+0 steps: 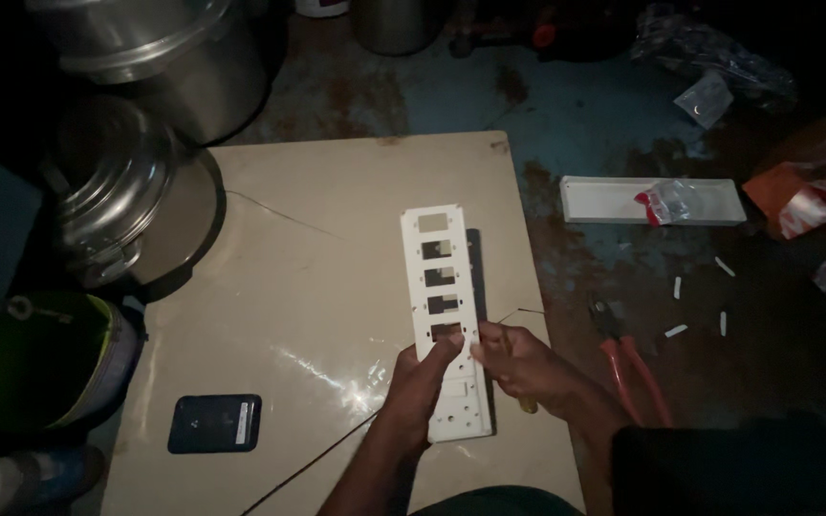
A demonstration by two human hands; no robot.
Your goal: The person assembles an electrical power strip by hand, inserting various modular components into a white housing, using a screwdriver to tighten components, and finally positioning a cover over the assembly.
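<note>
White switch plate (445, 287) is gripped by left hand (420, 377) and right hand (520, 361), fingers closed on it, over beige board (317, 248); phone (214, 422) nearby.

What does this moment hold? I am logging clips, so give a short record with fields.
left hand: grips the white switch plate from its left edge
right hand: on the plate's right edge
plate: long, with rectangular cutouts
surface: beige board
nearby: dark phone, red pliers, steel pots
</note>
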